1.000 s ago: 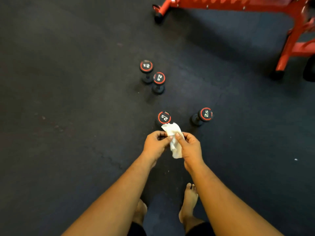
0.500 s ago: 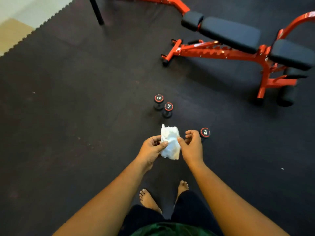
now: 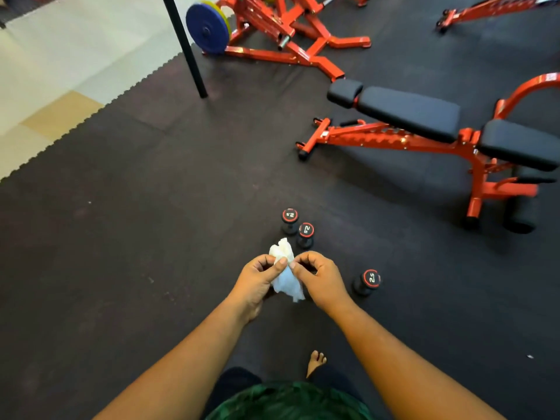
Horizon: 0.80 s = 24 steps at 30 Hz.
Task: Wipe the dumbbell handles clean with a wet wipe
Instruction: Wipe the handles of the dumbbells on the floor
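Both hands, left hand (image 3: pixel 257 283) and right hand (image 3: pixel 321 280), pinch a crumpled white wet wipe (image 3: pixel 286 272) in curled fingers; best folded into a pad before wiping the small black red-ringed dumbbells (image 3: pixel 366 281).

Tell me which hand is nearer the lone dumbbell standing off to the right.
Right. The right hand sits just left of that dumbbell, pinching the wipe. The left hand is farther left, beyond the wipe, pinching its other side.

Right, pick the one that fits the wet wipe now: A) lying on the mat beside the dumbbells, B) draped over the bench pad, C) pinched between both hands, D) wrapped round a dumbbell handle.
C: the left hand and right hand both pinch the crumpled wet wipe above the mat.
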Available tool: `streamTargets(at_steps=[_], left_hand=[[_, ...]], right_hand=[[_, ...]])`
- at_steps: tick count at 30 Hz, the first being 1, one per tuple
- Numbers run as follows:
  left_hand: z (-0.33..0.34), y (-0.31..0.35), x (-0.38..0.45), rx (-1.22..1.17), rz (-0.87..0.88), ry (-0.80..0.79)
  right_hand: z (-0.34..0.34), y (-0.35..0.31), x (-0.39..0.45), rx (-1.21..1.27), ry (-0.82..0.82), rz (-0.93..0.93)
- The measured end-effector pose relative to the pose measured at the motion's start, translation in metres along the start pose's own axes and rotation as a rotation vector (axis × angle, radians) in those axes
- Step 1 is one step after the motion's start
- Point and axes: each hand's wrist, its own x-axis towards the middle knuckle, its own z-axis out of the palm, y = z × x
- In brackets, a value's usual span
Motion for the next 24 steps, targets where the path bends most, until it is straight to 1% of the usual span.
streamTargets(at_steps=[5, 10, 13, 15, 17, 19, 21, 24], left_hand=[[-0.011, 0.024, 0.012, -0.035, 0.049, 0.004], [-0.043, 0.045, 0.032, -0.004, 0.073, -0.024], [-0.072, 0.063, 0.046, 0.022, 0.058, -0.065], [-0.099, 0.078, 0.058, 0.127, 0.039, -0.135], [-0.124, 0.093, 0.073, 0.309, 0.058, -0.259], [-0.143, 0.108, 0.083, 0.433, 0.087, -0.366], [-0.154, 0.121, 0.091, 0.495, 0.108, -0.382], [-0.163, 0.137, 0.101, 0.484, 0.099, -0.396]], right_hand=[[0.012, -0.019, 0.017, 0.073, 0.068, 0.006], [0.037, -0.028, 0.032, 0.175, 0.108, 0.042], [0.063, -0.040, 0.045, 0.158, 0.152, 0.030], [0.083, -0.049, 0.054, 0.118, 0.205, 0.013], [0.102, -0.055, 0.061, 0.085, 0.277, -0.011], [0.120, -0.060, 0.068, 0.045, 0.329, -0.011], [0.134, -0.068, 0.074, 0.078, 0.322, 0.022], [0.149, -0.076, 0.086, 0.262, 0.264, 0.101]])
